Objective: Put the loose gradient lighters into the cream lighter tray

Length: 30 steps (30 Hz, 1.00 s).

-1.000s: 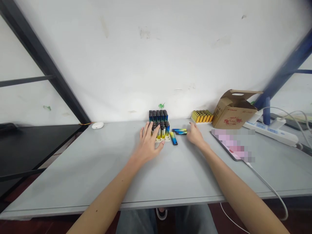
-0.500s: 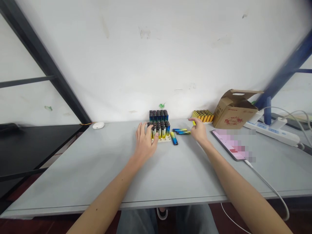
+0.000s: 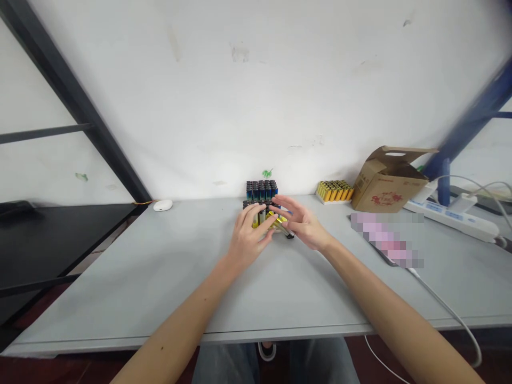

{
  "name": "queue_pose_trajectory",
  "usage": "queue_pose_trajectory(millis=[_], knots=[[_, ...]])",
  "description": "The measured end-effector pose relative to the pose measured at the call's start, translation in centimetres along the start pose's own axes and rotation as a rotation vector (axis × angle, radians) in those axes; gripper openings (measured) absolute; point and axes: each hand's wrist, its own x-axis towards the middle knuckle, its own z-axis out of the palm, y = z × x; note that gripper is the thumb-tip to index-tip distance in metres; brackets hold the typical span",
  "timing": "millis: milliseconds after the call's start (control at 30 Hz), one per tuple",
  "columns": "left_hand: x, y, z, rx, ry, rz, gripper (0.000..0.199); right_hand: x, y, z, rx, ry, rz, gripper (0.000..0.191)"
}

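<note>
Upright lighters with dark tops stand in a pale holder near the table's middle, largely hidden behind my hands. My left hand is at the holder's front left, thumb and fingers apart and curved. A shiny yellow-and-silver lighter slants between my two hands. My right hand comes in from the right with its thumb side at this lighter and its other fingers stretched out. The exact contact is hard to see. Behind stands another block of dark blue lighters.
A tray of yellow lighters stands by the wall, next to an open cardboard box. To the right are a phone on a cable and a white power strip. A small white case lies far left.
My right hand has moved left from beside the yellow tray to the front holder, over the loose lighters lying there. My left hand has shifted slightly right.
</note>
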Motion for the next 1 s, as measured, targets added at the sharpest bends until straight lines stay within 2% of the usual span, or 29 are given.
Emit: queue_pose_trajectory(millis=[233, 367, 467, 567, 667, 800, 900, 1000], knots=[[0.0, -0.1, 0.0, 0.026, 0.007, 0.043, 0.025, 0.0, 0.3, 0.9, -0.014, -0.068, -0.002, 0.059], [0.1, -0.2, -0.2, 0.016, 0.022, -0.013, 0.015, 0.1, -0.1, 1.0, 0.014, -0.005, 0.037, 0.053], [0.2, -0.3, -0.4, -0.049, -0.004, -0.099, 0.01, 0.2, -0.3, 0.7, 0.087, 0.078, 0.071, 0.04], [0.1, -0.2, -0.5, -0.128, -0.06, -0.179, 0.006, 0.5, -0.5, 0.0, 0.134, 0.137, 0.108, 0.042], [0.1, 0.1, -0.6, -0.208, -0.121, -0.267, 0.013, 0.6, -0.5, -0.6, 0.132, 0.185, 0.142, 0.044], [0.0, 0.6, -0.4, -0.387, -0.139, -0.408, 0.018, 0.6, -0.5, -0.8, 0.158, 0.219, 0.163, 0.042], [0.2, 0.9, -0.3, -0.543, -0.13, -0.574, 0.023, 0.6, -0.4, -0.8, 0.175, 0.244, 0.173, 0.041], [0.7, 1.1, -0.3, -0.859, -0.188, -0.824, 0.021, 0.7, -0.3, -0.8, 0.15, 0.318, 0.207, 0.04]])
